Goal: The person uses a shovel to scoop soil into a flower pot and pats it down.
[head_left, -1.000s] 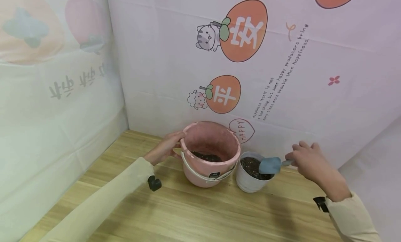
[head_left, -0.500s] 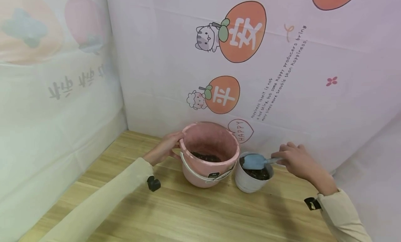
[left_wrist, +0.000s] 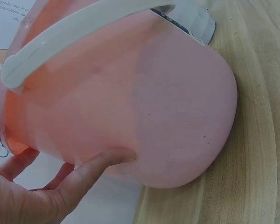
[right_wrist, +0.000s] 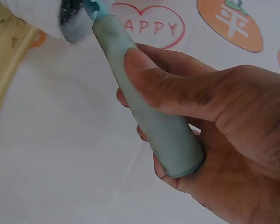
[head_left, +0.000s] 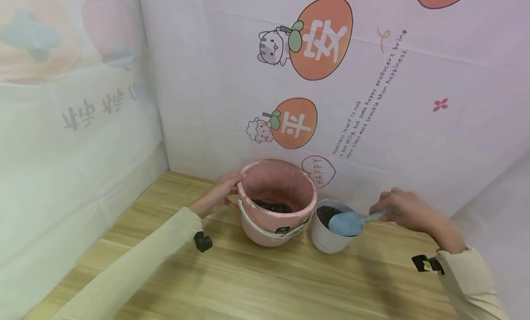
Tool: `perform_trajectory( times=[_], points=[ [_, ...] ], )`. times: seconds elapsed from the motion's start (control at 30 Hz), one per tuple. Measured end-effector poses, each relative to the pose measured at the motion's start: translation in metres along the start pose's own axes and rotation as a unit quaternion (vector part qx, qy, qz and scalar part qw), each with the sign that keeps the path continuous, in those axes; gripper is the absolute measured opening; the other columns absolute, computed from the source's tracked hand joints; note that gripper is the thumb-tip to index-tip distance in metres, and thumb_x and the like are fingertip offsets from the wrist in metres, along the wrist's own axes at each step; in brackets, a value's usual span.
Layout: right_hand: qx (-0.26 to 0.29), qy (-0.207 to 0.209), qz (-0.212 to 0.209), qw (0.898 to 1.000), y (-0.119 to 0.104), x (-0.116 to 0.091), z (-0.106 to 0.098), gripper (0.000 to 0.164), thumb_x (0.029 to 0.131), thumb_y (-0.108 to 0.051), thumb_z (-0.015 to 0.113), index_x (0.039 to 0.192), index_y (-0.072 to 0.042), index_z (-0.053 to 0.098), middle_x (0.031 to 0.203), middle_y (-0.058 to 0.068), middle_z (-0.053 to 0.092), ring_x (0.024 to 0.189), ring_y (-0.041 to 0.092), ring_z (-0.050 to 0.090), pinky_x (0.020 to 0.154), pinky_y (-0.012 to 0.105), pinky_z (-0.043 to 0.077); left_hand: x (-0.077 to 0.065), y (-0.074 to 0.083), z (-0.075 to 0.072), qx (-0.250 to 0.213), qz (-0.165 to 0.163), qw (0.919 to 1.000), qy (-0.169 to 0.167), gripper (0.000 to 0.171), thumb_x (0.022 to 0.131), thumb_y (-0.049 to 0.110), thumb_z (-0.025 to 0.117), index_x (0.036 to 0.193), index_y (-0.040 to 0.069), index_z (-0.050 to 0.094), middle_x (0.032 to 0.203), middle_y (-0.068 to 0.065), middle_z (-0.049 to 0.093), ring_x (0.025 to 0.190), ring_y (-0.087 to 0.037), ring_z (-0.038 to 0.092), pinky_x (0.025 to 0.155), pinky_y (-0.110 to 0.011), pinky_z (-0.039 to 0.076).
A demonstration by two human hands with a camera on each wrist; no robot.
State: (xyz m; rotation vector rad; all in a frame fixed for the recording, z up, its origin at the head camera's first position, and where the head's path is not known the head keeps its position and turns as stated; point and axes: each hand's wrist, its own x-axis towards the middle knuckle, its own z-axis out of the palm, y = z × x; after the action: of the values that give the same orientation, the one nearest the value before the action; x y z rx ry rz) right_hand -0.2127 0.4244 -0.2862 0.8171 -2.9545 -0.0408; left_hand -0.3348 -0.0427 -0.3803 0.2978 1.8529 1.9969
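Observation:
At the left side of a pink bucket (head_left: 258,230), my left hand (head_left: 217,195) grips the wall near the rim. Its fingers (left_wrist: 98,165) bend against the outer wall in the left wrist view. Dark soil (head_left: 271,206) lies at the bottom of the bucket. My right hand (head_left: 407,209) holds a small blue garden trowel (head_left: 347,224) by its handle (right_wrist: 149,102), thumb along the top and fingers wrapped beneath. The trowel's blade sits in the mouth of a white plant pot (head_left: 325,241), over the soil (head_left: 326,214) and near the front right rim, hiding part of the soil.
The bucket and pot stand side by side on a wooden table (head_left: 248,283), close to a printed white cloth (head_left: 232,71) behind them. Another cloth (head_left: 83,182) hangs at the left. The bucket's white bail handle (head_left: 265,236) hangs down its front.
My right hand has swept the trowel left across the pot, then back right and nearer to the front rim. My left hand and the bucket have stayed in place.

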Motion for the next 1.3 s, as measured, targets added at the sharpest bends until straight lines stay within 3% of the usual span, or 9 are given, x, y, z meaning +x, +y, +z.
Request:
perform_trajectory(
  times=[0.1, 0.27, 0.53, 0.67, 0.9, 1.17, 1.3],
  points=[
    [0.017, 0.006, -0.013, 1.000, 0.000, 0.006, 0.010, 0.020, 0.085, -0.010, 0.083, 0.103, -0.017, 0.083, 0.091, -0.009, 0.068, 0.078, 0.008, 0.046, 0.064, 0.022, 0.036, -0.001, 0.002, -0.001, 0.000, 0.001, 1.0000, 0.000, 0.057, 0.109, 0.034, 0.048, 0.160, 0.008, 0.041, 0.153, -0.026, 0.048, 0.141, -0.047, 0.048, 0.077, -0.049, 0.067],
    [0.010, 0.070, -0.026, 0.997, 0.001, 0.008, 0.030, 0.025, 0.081, -0.005, 0.085, 0.103, -0.017, 0.083, 0.089, -0.008, 0.068, 0.076, 0.008, 0.045, 0.062, 0.022, 0.032, -0.002, 0.003, -0.001, 0.007, 0.002, 1.0000, -0.006, 0.057, 0.110, 0.033, 0.046, 0.161, 0.009, 0.040, 0.151, -0.027, 0.049, 0.141, -0.047, 0.047, 0.079, -0.050, 0.067],
    [-0.034, 0.136, -0.016, 0.990, 0.009, 0.000, 0.032, 0.027, 0.078, -0.004, 0.086, 0.102, -0.015, 0.083, 0.086, -0.008, 0.065, 0.074, 0.009, 0.043, 0.062, 0.023, 0.029, -0.001, 0.000, 0.000, 0.007, 0.000, 1.0000, 0.006, 0.056, 0.109, 0.033, 0.048, 0.160, 0.009, 0.042, 0.126, -0.021, 0.058, 0.137, -0.045, 0.051, 0.079, -0.050, 0.067],
    [-0.028, 0.118, 0.002, 0.993, 0.006, -0.001, 0.028, 0.028, 0.082, -0.003, 0.084, 0.107, -0.014, 0.082, 0.088, -0.007, 0.066, 0.075, 0.010, 0.044, 0.062, 0.025, 0.031, -0.001, 0.001, 0.000, 0.008, 0.004, 0.9999, 0.007, 0.057, 0.109, 0.032, 0.048, 0.160, 0.009, 0.041, 0.128, -0.021, 0.058, 0.137, -0.046, 0.051, 0.077, -0.049, 0.067],
    [-0.003, 0.033, 0.025, 0.999, -0.005, 0.002, 0.029, 0.018, 0.090, -0.010, 0.079, 0.107, -0.012, 0.082, 0.085, -0.009, 0.062, 0.074, 0.010, 0.043, 0.059, 0.026, 0.032, -0.002, 0.000, 0.000, 0.008, 0.003, 1.0000, 0.003, 0.058, 0.109, 0.032, 0.047, 0.161, 0.008, 0.040, 0.141, -0.027, 0.053, 0.138, -0.047, 0.050, 0.079, -0.051, 0.067],
    [0.007, 0.046, 0.023, 0.999, -0.005, 0.000, 0.019, 0.020, 0.093, -0.007, 0.074, 0.112, -0.009, 0.081, 0.086, -0.010, 0.062, 0.077, 0.010, 0.044, 0.062, 0.025, 0.035, -0.003, 0.001, 0.001, 0.010, 0.003, 0.9999, 0.004, 0.057, 0.109, 0.033, 0.047, 0.160, 0.010, 0.042, 0.129, -0.023, 0.058, 0.137, -0.046, 0.051, 0.077, -0.050, 0.067],
    [0.029, 0.018, 0.023, 0.999, -0.005, 0.001, 0.024, 0.020, 0.095, -0.009, 0.073, 0.114, -0.008, 0.080, 0.089, -0.009, 0.064, 0.078, 0.009, 0.048, 0.063, 0.026, 0.040, -0.003, 0.001, 0.002, 0.011, 0.006, 0.9999, 0.004, 0.058, 0.109, 0.033, 0.047, 0.161, 0.009, 0.040, 0.134, -0.025, 0.056, 0.137, -0.047, 0.050, 0.078, -0.050, 0.067]
  ],
)
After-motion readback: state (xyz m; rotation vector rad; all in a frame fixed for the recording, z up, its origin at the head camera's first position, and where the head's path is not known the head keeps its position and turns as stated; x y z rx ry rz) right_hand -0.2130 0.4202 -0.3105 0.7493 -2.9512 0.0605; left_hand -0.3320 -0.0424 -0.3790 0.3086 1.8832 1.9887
